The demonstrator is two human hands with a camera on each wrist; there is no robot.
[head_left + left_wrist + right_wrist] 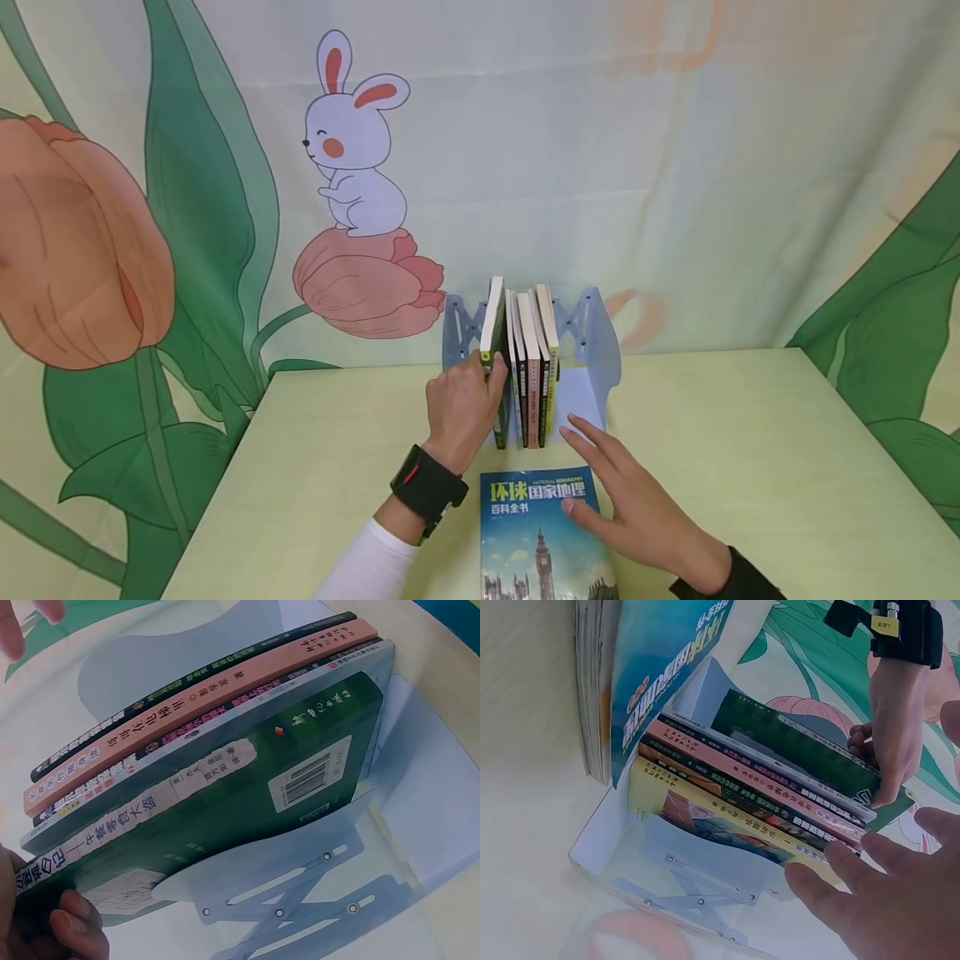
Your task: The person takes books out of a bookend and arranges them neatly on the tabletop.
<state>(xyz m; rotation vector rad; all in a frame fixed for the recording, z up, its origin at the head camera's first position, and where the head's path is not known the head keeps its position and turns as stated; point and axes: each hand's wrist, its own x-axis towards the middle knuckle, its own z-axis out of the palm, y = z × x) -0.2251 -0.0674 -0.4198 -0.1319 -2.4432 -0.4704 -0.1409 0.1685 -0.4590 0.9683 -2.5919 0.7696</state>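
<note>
My left hand [463, 408] grips a green book [247, 802] at the left end of a row, thumb on one side and fingers on the other. Beside it, several thin books stand upright, among them a pink-spined book [202, 716] and a yellow book [651, 796] at the right end. They stand in a pale blue expandable book stand [602, 350]. Held open, fingers spread, my right hand [641, 504] hovers to the right of the row, holding nothing. Partly below it lies a thick book with a blue clock-tower cover [517, 546].
The stand's right side panel [697, 881] has a crossed folding linkage, with a gap between it and the yellow book in the head view. A pale green tabletop [705, 417] spreads around, backed by a cloth [525, 150] printed with a rabbit and tulips.
</note>
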